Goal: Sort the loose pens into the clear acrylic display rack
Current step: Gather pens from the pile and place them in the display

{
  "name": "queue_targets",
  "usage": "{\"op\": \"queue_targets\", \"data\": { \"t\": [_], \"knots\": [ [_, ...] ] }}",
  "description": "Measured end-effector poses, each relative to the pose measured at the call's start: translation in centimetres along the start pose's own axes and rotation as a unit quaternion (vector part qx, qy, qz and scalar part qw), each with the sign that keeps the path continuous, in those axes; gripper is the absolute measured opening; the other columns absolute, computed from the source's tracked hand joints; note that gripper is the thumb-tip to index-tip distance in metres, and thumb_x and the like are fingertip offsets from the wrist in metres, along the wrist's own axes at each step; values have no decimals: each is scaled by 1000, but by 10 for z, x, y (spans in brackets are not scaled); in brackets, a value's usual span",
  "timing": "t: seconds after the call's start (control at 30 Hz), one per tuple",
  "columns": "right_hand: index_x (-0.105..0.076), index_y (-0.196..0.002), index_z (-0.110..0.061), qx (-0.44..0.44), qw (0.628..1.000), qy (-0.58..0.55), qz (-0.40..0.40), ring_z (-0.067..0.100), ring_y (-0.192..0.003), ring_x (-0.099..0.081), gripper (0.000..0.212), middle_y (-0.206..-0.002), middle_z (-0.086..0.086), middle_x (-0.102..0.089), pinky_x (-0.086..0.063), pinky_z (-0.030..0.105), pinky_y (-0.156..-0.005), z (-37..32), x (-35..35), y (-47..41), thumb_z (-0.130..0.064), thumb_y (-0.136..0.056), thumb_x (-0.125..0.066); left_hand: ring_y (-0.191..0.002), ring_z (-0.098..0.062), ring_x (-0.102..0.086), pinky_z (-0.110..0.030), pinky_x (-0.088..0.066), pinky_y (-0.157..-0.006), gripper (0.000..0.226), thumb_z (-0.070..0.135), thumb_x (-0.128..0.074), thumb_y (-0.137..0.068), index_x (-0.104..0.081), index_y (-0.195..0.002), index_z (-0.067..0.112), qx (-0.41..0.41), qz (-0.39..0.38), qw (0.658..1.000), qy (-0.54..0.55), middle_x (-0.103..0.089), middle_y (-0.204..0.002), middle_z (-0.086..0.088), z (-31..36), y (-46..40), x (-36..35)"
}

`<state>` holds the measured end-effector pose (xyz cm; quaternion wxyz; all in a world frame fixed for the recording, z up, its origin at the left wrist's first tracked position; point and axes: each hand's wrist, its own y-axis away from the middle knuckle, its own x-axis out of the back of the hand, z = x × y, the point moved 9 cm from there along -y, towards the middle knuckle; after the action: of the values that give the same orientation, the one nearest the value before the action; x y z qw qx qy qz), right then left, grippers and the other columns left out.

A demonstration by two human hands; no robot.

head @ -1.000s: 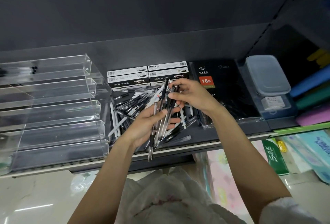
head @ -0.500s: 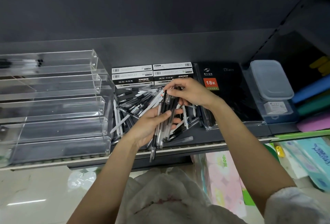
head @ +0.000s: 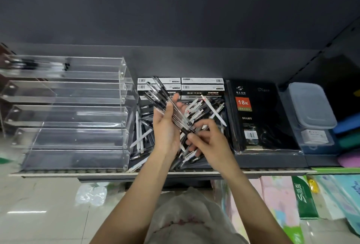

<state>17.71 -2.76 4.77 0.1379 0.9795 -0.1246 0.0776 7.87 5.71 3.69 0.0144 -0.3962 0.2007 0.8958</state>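
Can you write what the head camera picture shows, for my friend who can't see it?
A person's left hand holds a bundle of pens above a loose pen pile on a shelf; the right hand pinches the bundle's lower end. A clear acrylic rack stands left.

Black-and-clear pens (head: 171, 107), black diary (head: 261, 119) bearing an orange label (head: 243, 102).

The black notebook (head: 261, 119) reads "18K" on an orange label, "DIARY" below and "Diary" at top; the green packet (head: 304, 197) shows a large "S".
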Motion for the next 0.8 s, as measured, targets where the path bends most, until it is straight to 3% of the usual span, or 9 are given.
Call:
{"op": "queue_targets", "data": {
  "t": [0.13,0.2,0.27,0.33,0.43,0.5,0.57,0.7,0.8],
  "knots": [
    [-68,-87,-11,0,999,-47,10,7,-57,-61,12,-71,-5,-69,-48,20,-52,-1,27,6,-3,-79,-71,-71,-9,-62,-27,-56,-77,18,3,-40,-99,-55,-106,7,-21,-5,1000,9,-68,-84,1,28,-14,7],
    [-73,-81,-18,2,997,-66,33,6,-55,-58,15,-69,-4,-69,-47,16,-54,-9,54,6,-5,-74,-74,-75,-9,-63,-27,-54,-80,20,4,-40,-99,-55,-107,14,-10,-40,991,-131,-68,-87,2,34,-21,8],
    [-74,-83,-21,20,999,-45,19,7,-56,-57,14,-71,-4,-70,-47,15,-57,-28,71,0,-12,-72,-74,-80,-9,-65,-23,-54,-79,21,6,-41,-98,-54,-111,15,29,-101,945,-310,-67,-96,0,19,-19,4],
    [-73,-92,-20,30,998,36,-47,6,-61,-57,17,-77,-8,-70,-48,16,-61,-45,71,-14,-16,-76,-73,-83,-9,-67,-22,-54,-78,17,6,-41,-98,-55,-106,12,60,-183,898,-394,-66,-99,-2,-5,-8,-4],
    [-65,-102,-21,-9,978,150,-147,11,-73,-60,22,-83,-10,-68,-48,25,-67,-50,62,-41,-11,-82,-70,-87,-13,-69,-25,-55,-79,15,9,-44,-96,-57,-103,5,103,-239,884,-389,-68,-100,-6,-32,6,-10],
    [-63,-98,-19,-23,964,185,-188,18,-81,-61,23,-88,-3,-69,-49,30,-77,-51,60,-53,-7,-80,-71,-90,-16,-69,-24,-56,-78,18,6,-45,-95,-56,-109,0,138,-247,891,-355,-69,-102,-9,-41,11,-10],
    [-67,-90,-17,-10,957,188,-222,12,-88,-62,18,-88,-3,-69,-49,28,-85,-55,60,-60,-4,-78,-72,-89,-16,-70,-24,-56,-77,22,4,-44,-96,-54,-113,-4,163,-239,897,-334,-70,-102,-8,-44,11,-9],
    [-73,-89,-11,-22,948,172,-267,4,-79,-61,15,-79,-7,-68,-48,16,-76,-53,61,-64,-4,-77,-73,-87,-12,-68,-23,-53,-74,17,7,-44,-97,-60,-104,8,179,-204,896,-350,-71,-100,-5,-44,9,-2],
    [-70,-94,-13,-33,944,190,-267,5,-81,-62,21,-82,-9,-68,-48,14,-74,-46,57,-71,-5,-75,-75,-91,-15,-67,-26,-54,-77,19,8,-42,-99,-56,-111,12,190,-188,898,-349,-70,-106,-4,-48,10,1]
  ]
}}
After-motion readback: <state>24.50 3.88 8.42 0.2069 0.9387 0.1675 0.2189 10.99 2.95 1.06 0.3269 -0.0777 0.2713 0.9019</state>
